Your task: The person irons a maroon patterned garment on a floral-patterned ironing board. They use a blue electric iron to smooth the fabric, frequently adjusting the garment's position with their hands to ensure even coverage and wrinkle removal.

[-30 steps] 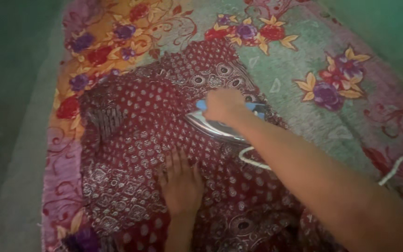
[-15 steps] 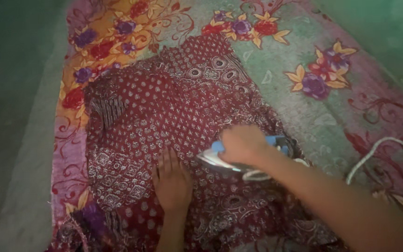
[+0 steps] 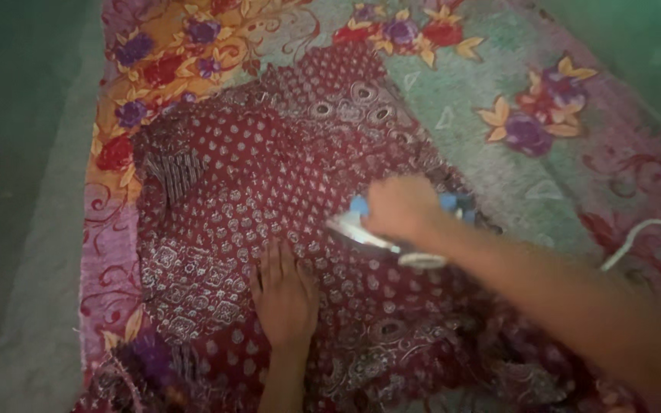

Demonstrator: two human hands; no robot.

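Fabric first: the dark red printed garment [image 3: 269, 183] lies spread across a floral blanket [image 3: 499, 99] laid on the floor, so there is padding under it and it can lie flat. My left hand [image 3: 284, 294] rests open on it, palm down and fingers together, pinning the cloth just beside the iron so it stays taut and does not bunch. My right hand [image 3: 399, 208] is wrapped around the blue handle of the electric iron [image 3: 361, 228], its shiny soleplate sitting flat on the garment near the right edge. The white cord [image 3: 644, 237] trails off to the right over the blanket, clear of the soleplate.
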